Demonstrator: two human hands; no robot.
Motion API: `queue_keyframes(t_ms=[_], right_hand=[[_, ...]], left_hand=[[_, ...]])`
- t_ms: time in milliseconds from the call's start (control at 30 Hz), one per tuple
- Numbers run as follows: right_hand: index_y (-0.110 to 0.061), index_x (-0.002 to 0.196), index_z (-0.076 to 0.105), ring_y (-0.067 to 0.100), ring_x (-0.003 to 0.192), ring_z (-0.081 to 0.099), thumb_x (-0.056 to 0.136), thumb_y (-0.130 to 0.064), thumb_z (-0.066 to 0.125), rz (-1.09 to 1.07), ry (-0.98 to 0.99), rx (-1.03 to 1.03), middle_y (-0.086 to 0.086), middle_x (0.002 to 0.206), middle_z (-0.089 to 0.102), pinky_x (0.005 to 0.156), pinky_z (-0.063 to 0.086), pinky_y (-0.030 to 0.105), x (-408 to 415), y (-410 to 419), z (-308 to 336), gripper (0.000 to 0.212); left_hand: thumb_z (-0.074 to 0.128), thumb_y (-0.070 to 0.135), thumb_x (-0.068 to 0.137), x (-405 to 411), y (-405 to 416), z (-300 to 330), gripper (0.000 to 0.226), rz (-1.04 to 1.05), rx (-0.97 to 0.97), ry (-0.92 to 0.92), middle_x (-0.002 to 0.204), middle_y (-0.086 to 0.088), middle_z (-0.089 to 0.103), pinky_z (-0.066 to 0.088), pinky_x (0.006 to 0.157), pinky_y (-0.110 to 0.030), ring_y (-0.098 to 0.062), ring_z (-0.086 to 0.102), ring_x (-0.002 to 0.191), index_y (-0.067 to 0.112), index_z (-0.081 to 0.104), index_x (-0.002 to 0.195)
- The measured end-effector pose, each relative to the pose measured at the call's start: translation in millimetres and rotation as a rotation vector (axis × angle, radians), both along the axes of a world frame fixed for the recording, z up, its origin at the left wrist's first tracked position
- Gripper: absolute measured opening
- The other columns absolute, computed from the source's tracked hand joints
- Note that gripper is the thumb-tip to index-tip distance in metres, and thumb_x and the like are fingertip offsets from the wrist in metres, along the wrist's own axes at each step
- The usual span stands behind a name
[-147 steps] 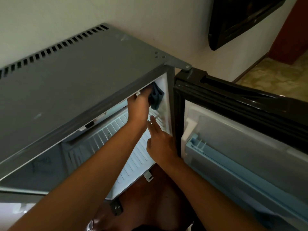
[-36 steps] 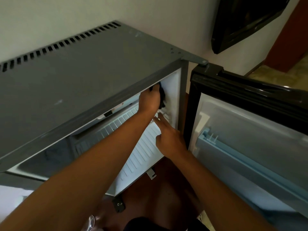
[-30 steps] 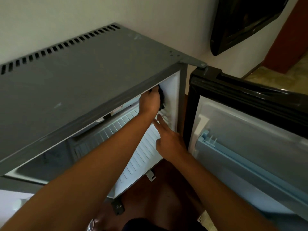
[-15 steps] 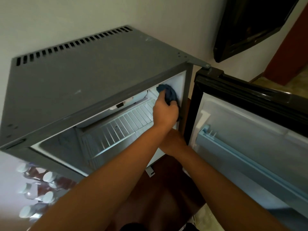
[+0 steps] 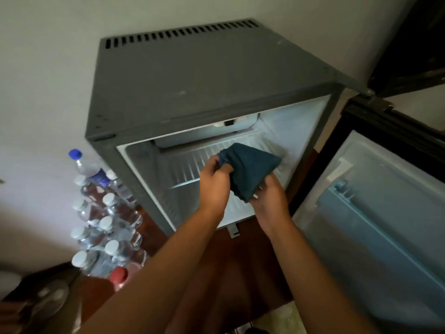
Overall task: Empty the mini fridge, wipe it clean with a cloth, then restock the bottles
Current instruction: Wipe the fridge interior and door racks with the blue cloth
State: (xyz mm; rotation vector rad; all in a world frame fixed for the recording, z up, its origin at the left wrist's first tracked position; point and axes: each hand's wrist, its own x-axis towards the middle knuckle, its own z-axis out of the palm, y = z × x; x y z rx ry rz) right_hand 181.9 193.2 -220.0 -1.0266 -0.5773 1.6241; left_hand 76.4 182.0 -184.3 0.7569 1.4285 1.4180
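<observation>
The grey mini fridge (image 5: 192, 75) stands open with a white interior and a ribbed white shelf (image 5: 187, 165) inside; no bottles show in it. A dark blue cloth (image 5: 250, 169) hangs in front of the opening, held by both hands. My left hand (image 5: 214, 186) pinches its upper left corner. My right hand (image 5: 269, 196) grips its lower edge from below. Several clear water bottles (image 5: 106, 220) with white caps stand on the floor left of the fridge, one taller with a blue cap (image 5: 75, 154) and one with a red cap (image 5: 117, 276).
The fridge door (image 5: 375, 213) is swung open to the right, showing a light blue door rack. A dark screen (image 5: 414, 44) hangs on the wall at upper right. A brown wooden surface (image 5: 231, 273) lies below the fridge opening. The white wall is behind.
My left hand has drawn the cloth out from the upper right inner wall to the front of the opening, and my right hand has taken hold of its lower edge. The view shifted left, revealing the bottles.
</observation>
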Motion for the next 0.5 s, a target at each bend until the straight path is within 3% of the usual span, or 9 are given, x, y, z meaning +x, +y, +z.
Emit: queue_keyframes(t_ms=[100,200,267,367,500], right_hand=[[-0.011,0.13,0.06,0.027,0.112,0.063,0.104,-0.037,0.039,0.08,0.32,-0.14,0.014,0.124,0.067,0.089,0.051,0.036,-15,-14,-7,0.042],[-0.007,0.13,0.061,0.032,0.12,0.058,0.103,-0.031,0.036,0.152,0.433,-0.179,0.018,0.128,0.064,0.102,0.044,0.039,-26,-23,-16,0.044],[-0.008,0.125,0.067,0.033,0.125,0.055,0.101,-0.03,0.038,0.159,0.502,-0.2,0.018,0.13,0.063,0.109,0.039,0.041,-31,-25,-22,0.043],[-0.011,0.122,0.068,0.031,0.124,0.057,0.1,-0.031,0.037,0.19,0.573,-0.247,0.014,0.13,0.063,0.112,0.037,0.044,-34,-20,-27,0.043],[-0.013,0.134,0.059,0.028,0.124,0.058,0.102,-0.032,0.033,0.237,0.588,-0.301,0.011,0.13,0.064,0.109,0.04,0.042,-37,-18,-30,0.045]], left_hand=[[0.05,0.001,0.089,-15,-17,-11,0.018,0.043,-0.087,0.082,0.085,-0.009,0.067,0.053,0.079,-0.051,-0.023,0.061,0.082,0.012,0.065,0.091],[0.051,0.002,0.089,-26,-35,-20,0.017,0.079,-0.166,0.166,0.089,-0.017,0.069,0.053,0.084,-0.057,-0.031,0.065,0.084,0.011,0.065,0.091],[0.051,0.002,0.09,-31,-45,-21,0.02,0.081,-0.213,0.213,0.094,-0.014,0.071,0.056,0.084,-0.053,-0.034,0.067,0.09,0.015,0.067,0.094],[0.054,0.006,0.09,-40,-58,-22,0.026,0.113,-0.247,0.258,0.092,-0.001,0.073,0.056,0.084,-0.046,-0.022,0.067,0.088,0.028,0.067,0.094],[0.057,0.023,0.082,-55,-78,-26,0.019,0.24,-0.3,0.369,0.091,0.009,0.072,0.057,0.082,-0.039,-0.017,0.068,0.088,0.036,0.067,0.092]])
